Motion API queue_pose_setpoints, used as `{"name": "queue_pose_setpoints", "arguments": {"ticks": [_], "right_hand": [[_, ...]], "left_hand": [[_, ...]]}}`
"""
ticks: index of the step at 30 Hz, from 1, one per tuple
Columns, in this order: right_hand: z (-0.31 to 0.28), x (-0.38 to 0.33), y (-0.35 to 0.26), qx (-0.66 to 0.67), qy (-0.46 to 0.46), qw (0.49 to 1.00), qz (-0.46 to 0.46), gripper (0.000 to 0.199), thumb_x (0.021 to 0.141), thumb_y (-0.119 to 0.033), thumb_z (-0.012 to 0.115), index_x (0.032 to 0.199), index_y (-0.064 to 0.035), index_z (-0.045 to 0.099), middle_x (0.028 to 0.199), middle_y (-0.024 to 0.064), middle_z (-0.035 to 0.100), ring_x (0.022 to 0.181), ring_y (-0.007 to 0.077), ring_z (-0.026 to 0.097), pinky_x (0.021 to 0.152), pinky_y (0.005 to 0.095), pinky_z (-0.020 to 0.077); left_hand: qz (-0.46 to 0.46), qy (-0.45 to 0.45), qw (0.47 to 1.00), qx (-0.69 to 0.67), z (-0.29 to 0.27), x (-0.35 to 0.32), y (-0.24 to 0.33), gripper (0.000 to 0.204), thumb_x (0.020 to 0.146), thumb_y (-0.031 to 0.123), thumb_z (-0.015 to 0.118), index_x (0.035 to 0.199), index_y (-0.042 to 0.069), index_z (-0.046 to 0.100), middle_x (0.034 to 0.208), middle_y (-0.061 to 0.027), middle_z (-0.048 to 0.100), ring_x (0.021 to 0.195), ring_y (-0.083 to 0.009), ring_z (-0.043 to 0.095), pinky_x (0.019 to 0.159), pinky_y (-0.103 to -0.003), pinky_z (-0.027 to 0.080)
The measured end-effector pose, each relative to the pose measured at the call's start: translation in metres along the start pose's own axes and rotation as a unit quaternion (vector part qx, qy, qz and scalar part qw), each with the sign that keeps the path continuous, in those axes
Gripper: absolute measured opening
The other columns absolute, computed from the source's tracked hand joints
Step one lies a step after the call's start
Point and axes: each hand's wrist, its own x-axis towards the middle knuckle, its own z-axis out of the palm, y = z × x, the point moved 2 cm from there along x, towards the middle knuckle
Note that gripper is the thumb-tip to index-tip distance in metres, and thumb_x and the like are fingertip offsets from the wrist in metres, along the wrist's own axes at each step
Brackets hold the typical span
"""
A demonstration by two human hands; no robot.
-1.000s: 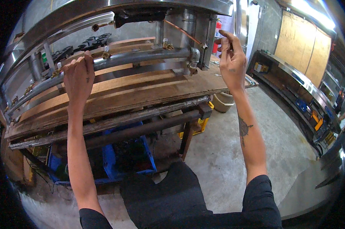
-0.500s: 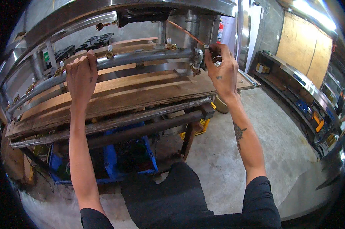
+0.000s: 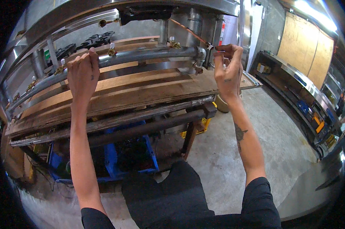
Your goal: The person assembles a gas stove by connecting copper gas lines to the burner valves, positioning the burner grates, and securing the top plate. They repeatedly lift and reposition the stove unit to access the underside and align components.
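Note:
A long grey metal pipe (image 3: 149, 53) with several brass valves (image 3: 175, 45) along it runs across the steel frame in front of me. My left hand (image 3: 83, 74) is closed over the pipe between two valves, its fingertips hidden behind it. A thin copper tube (image 3: 190, 32) slants down to the pipe's right end, with a pale fitting (image 3: 209, 46) at its tip. Just right of that fitting is my right hand (image 3: 229, 72), thumb and fingers drawn together in a pinch. What lies between them is too small to make out. Below it sits the pipe's elbow fitting (image 3: 200, 54).
Wooden boards (image 3: 142, 89) lie on the workbench under the frame. Blue bins (image 3: 153, 154) and a yellow crate (image 3: 206, 126) stand beneath. A fire extinguisher (image 3: 222, 30) is behind my right hand. Along the right wall runs a long metal shelf unit (image 3: 290, 95).
My right hand has moved a little right, away from the copper tube's tip, which now shows clear of the fingers. The left hand stays at the same spot on the pipe.

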Motion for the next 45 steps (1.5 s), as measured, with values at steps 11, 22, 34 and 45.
{"name": "queue_pose_setpoints", "arguments": {"ticks": [11,22,34,45], "right_hand": [[0.015,0.003,0.011,-0.124,-0.014,0.986,-0.111,0.024,0.093,-0.007,0.073,0.107,0.0038,0.057,0.093,0.0204,0.066,0.081,0.0345,0.067,0.073,0.0431,0.0541],[-0.007,0.014,0.028,-0.268,-0.142,0.917,-0.261,0.028,0.096,0.000,0.059,0.122,0.0014,0.053,0.117,0.0208,0.059,0.112,0.0406,0.062,0.090,0.0472,0.0541],[-0.008,0.007,0.008,-0.092,-0.064,0.989,0.099,0.046,0.107,-0.040,0.056,0.109,0.0049,0.063,0.083,0.0260,0.069,0.074,0.0407,0.069,0.068,0.0477,0.0506],[0.007,0.016,-0.005,-0.143,-0.029,0.989,-0.030,0.030,0.101,-0.027,0.068,0.105,0.0026,0.067,0.082,0.0168,0.068,0.070,0.0347,0.064,0.071,0.0442,0.0511]], "left_hand": [[-0.042,-0.069,0.997,0.019,-0.003,0.003,0.001,0.045,0.110,0.026,0.046,0.077,0.002,0.064,0.074,-0.0154,0.067,0.074,-0.0342,0.064,0.075,-0.046,0.046],[-0.026,-0.046,0.998,0.018,-0.003,0.001,0.001,0.042,0.109,0.025,0.048,0.077,0.004,0.064,0.071,-0.0140,0.065,0.070,-0.0321,0.063,0.073,-0.045,0.045],[-0.018,-0.042,0.998,0.035,-0.002,0.000,0.001,0.039,0.106,0.021,0.050,0.072,0.006,0.063,0.071,-0.0115,0.066,0.076,-0.0312,0.067,0.077,-0.048,0.047],[-0.028,-0.033,0.999,0.025,-0.004,0.002,0.003,0.039,0.105,0.021,0.052,0.073,0.006,0.066,0.068,-0.0118,0.066,0.070,-0.0317,0.066,0.076,-0.046,0.047]]}}
